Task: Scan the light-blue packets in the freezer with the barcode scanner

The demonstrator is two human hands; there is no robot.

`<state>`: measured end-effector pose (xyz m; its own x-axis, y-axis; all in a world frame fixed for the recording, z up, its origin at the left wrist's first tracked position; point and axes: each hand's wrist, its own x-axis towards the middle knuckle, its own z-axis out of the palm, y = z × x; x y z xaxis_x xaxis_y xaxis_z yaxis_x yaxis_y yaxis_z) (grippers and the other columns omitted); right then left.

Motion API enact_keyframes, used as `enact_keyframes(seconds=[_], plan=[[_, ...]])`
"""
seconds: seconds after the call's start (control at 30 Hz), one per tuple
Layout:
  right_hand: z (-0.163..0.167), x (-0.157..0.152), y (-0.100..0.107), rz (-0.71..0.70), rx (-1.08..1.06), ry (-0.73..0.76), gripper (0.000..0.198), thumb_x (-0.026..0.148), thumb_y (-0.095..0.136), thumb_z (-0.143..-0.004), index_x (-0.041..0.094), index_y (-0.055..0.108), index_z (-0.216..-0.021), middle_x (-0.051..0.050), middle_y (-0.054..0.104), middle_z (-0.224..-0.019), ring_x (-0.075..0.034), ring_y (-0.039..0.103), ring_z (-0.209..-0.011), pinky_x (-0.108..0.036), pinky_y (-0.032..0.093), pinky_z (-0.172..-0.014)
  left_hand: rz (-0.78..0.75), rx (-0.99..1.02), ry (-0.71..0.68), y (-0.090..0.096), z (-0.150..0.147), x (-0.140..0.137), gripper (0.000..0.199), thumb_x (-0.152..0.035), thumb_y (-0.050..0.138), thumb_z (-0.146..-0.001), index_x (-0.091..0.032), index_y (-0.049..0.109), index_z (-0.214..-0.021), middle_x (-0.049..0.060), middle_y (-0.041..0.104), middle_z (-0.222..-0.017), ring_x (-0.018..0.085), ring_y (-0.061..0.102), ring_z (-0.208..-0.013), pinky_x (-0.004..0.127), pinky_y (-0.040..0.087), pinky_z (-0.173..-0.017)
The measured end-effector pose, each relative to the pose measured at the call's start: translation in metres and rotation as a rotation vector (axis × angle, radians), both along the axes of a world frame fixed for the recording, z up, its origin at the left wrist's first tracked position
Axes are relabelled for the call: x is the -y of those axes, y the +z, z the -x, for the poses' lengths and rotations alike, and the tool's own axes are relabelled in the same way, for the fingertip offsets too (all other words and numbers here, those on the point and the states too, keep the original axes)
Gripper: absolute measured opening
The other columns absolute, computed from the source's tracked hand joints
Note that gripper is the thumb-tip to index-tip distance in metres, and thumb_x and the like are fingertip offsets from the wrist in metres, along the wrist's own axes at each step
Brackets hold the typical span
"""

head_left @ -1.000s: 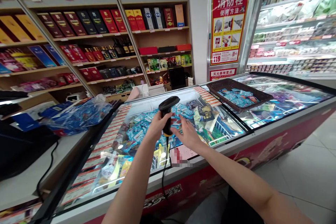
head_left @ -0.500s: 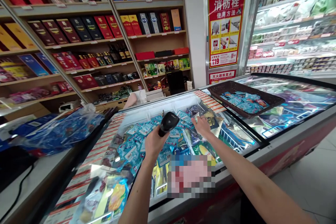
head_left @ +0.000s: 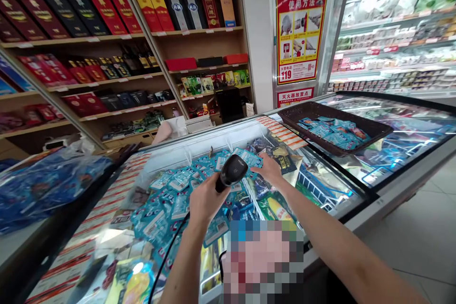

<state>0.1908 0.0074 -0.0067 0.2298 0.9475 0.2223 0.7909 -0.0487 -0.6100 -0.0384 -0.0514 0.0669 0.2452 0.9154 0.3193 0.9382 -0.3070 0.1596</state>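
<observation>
My left hand [head_left: 205,199] is wrapped round the handle of a black barcode scanner [head_left: 233,171], whose cable trails down along my forearm. Its head points up and right, over the open chest freezer [head_left: 162,148]. Close to the scanner head, my right hand [head_left: 270,171] pinches the edge of a blue packet [head_left: 250,157]. Many similar blue packets [head_left: 178,180] lie heaped in the freezer's left part, some with white barcode labels facing up. A white wire divider [head_left: 252,197] separates the heap from other bagged goods, including a dark pouch [head_left: 285,161].
A brown tray [head_left: 302,113] with more blue packets rests on the freezer's right glass. A blue plastic-wrapped bundle [head_left: 53,185] lies on the counter at left. Boxed goods fill the shelves [head_left: 199,33] behind. A pixelated patch hides the lower middle.
My right hand has shifted slightly left, and the blue packet now shows in its fingers beside the scanner. The view has tilted down and turned a little; the scanner stays in my left hand.
</observation>
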Motion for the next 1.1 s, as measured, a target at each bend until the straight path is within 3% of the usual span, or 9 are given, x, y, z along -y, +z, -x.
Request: enact_keyframes(seconds=[0.1,0.3,0.6,0.77,0.93,1.1], plan=[[0.002,-0.003,-0.001,0.002,-0.079,0.066,0.050,0.049,0.064,-0.075,0.021,0.050,-0.115,-0.004,0.066,-0.097,-0.021,0.061,-0.085,-0.030,0.042,-0.072,0.000,-0.010,0.002,0.000,0.002,0.003,0.032,-0.047,0.047,-0.082,-0.027,0.059,-0.104,0.002,0.070,-0.094,0.019,0.064,-0.083,0.024,0.032,-0.057],[0.000,-0.005,-0.006,-0.077,-0.164,0.142,0.027,0.041,0.054,-0.084,0.019,0.057,-0.101,-0.006,0.065,-0.095,-0.019,0.060,-0.081,-0.028,0.043,-0.069,-0.003,-0.013,0.021,-0.002,0.004,0.005,0.032,-0.048,0.047,-0.081,-0.028,0.058,-0.104,0.001,0.069,-0.095,0.019,0.064,-0.082,0.024,0.033,-0.056],[-0.020,-0.001,-0.008,-0.099,-0.628,0.161,0.027,0.038,0.058,-0.076,0.020,0.059,-0.097,0.002,0.054,-0.069,-0.012,0.055,-0.055,-0.026,0.049,-0.053,0.002,-0.085,-0.024,-0.006,0.005,0.004,0.028,-0.046,0.048,-0.079,-0.029,0.058,-0.098,0.000,0.069,-0.089,0.020,0.063,-0.078,0.025,0.029,-0.054],[-0.042,0.010,-0.002,-0.205,-0.534,0.104,0.032,0.041,0.059,-0.075,0.020,0.062,-0.100,0.003,0.046,-0.063,-0.012,0.051,-0.051,-0.027,0.049,-0.051,-0.039,-0.076,-0.089,-0.005,0.005,0.005,0.026,-0.043,0.047,-0.079,-0.031,0.057,-0.100,-0.002,0.068,-0.099,0.019,0.063,-0.083,0.024,0.030,-0.054],[-0.052,0.020,-0.014,-0.336,-0.484,0.068,0.037,0.046,0.053,-0.079,0.020,0.060,-0.105,0.003,0.046,-0.063,-0.014,0.053,-0.057,-0.027,0.049,-0.055,0.014,-0.143,-0.058,-0.005,0.004,0.008,0.028,-0.045,0.046,-0.079,-0.030,0.056,-0.100,-0.001,0.069,-0.088,0.019,0.063,-0.073,0.025,0.027,-0.052],[-0.054,0.017,-0.022,-0.327,-0.420,0.086,0.037,0.047,0.051,-0.081,0.021,0.061,-0.106,0.003,0.047,-0.062,-0.015,0.053,-0.060,-0.027,0.048,-0.058,-0.005,-0.170,-0.090,-0.004,0.002,0.012,0.027,-0.042,0.046,-0.079,-0.028,0.058,-0.099,0.000,0.070,-0.093,0.020,0.064,-0.077,0.026,0.028,-0.052]])
